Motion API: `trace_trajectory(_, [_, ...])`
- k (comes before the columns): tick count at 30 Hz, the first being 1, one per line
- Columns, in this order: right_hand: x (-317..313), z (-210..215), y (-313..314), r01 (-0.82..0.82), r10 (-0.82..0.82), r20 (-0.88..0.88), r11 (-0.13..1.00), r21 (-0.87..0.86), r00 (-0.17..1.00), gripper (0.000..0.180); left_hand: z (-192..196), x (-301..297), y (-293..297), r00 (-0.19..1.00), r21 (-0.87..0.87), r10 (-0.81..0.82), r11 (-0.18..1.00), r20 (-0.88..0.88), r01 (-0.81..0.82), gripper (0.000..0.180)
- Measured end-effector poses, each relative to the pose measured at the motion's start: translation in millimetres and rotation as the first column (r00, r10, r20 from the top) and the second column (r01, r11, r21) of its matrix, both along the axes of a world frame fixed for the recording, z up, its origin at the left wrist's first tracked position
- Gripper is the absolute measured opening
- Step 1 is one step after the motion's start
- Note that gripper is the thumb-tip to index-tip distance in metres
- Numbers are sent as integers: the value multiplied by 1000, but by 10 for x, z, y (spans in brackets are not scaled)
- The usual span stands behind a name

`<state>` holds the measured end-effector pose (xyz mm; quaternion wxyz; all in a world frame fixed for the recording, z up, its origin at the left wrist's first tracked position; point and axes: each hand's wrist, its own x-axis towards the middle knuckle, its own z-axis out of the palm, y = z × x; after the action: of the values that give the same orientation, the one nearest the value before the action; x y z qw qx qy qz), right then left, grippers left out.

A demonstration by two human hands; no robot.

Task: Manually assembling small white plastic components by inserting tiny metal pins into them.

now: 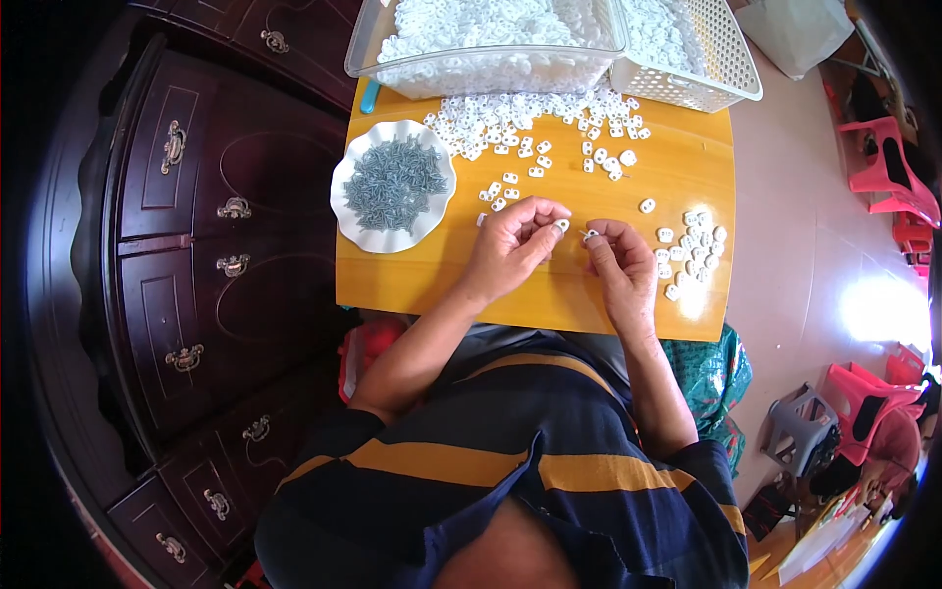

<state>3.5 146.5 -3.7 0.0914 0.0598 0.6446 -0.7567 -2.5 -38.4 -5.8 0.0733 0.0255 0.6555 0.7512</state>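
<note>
Over the surface, toward its front edge, the left hand pinched one white piece, the right hand a second piece (each grip nearly closed); loose pinching risked a drop.

Up on the wearer's head, left of a side-by-side pair, the camera looks steeply down past a striped shirt onto the nearby table. Its fisheye bends the dark cabinet leftward.
</note>
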Motion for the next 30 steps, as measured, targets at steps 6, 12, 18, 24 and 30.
trace_trajectory(6, [0, 21, -11, 3, -3, 17, 1000, 18, 1000, 16, -4, 4, 15, 999, 15, 29, 999, 23, -29, 17])
trace_trajectory(12, [-5, -12, 17, -21, 21, 7, 998, 60, 1000, 15, -39, 15, -1, 998, 40, -21, 999, 53, 19, 19])
trace_trajectory(18, [-11, 0, -2, -30, 28, 20, 995, 95, 999, 15, -46, -6, -17, 1000, -45, -23, 999, 10, 24, 19])
trace_trajectory(24, [-6, -69, -37, -33, 37, -43, 996, 83, 998, 14, -50, -2, -43, 999, -90, -40, 995, -11, 39, 23])
trace_trajectory(30, [-5, -76, -19, -30, 35, -55, 995, 93, 998, 14, -19, -13, -9, 998, -82, -70, 994, -7, 69, 23])
